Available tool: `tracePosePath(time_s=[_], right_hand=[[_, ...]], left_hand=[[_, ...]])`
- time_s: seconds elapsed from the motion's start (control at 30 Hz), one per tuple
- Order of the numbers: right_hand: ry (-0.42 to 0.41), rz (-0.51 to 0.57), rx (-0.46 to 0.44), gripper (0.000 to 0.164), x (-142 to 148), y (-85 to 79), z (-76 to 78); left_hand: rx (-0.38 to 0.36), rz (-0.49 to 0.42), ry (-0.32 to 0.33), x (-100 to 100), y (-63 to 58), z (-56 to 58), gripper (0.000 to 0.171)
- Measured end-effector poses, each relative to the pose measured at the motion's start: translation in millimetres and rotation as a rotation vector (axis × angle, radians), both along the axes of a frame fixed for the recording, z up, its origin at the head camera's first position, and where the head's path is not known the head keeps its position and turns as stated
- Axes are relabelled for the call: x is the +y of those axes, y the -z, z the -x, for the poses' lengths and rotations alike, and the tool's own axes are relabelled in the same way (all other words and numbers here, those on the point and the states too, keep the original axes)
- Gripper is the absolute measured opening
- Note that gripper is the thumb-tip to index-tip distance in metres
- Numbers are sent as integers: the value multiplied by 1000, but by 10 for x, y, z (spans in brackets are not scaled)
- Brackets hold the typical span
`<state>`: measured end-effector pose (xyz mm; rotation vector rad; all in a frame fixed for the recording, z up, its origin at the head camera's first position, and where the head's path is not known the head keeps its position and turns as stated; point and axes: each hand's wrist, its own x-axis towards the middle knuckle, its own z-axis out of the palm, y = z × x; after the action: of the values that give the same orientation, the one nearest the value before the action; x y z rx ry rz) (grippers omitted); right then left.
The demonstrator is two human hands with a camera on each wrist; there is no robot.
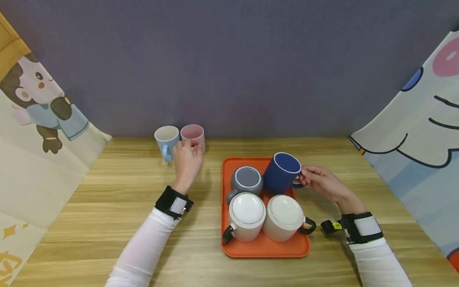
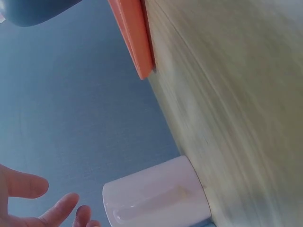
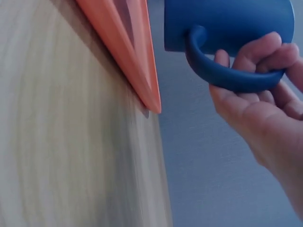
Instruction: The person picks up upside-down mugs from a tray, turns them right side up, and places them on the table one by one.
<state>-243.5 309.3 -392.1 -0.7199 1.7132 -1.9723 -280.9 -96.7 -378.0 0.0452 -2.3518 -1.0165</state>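
Currently, blue mug [image 1: 279, 177] right of frame centre, over the tray [image 1: 265, 250]; right grip [image 1: 324, 184] curled round its handle [image 3: 225, 78], left grip [image 1: 188, 160] loosely parted, empty. Probably rigid, moderately heavy, chippable (glaze maybe slick); handle best hold

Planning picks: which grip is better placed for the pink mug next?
Left, likely: left grip looks empty beside the pink mug; right grip holds the blue mug by its handle.
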Motion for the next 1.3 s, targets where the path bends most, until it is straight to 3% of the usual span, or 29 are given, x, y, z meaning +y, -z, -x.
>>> tracePosePath(time_s=[0.3, 0.6, 0.8, 1.3], right_hand=[[55, 110, -125, 34, -77, -96, 73], [-9, 215, -178, 39, -98, -199, 395], [-37, 271, -271, 41, -126, -343, 612], [-34, 516, -459, 31, -243, -544, 711]], left_hand=[[18, -44, 4, 93, -45, 30, 19], [6, -63, -15, 228, -80, 141, 21], [13, -80, -14, 306, -132, 214, 18], [63, -72, 23, 403, -240, 202, 18]])
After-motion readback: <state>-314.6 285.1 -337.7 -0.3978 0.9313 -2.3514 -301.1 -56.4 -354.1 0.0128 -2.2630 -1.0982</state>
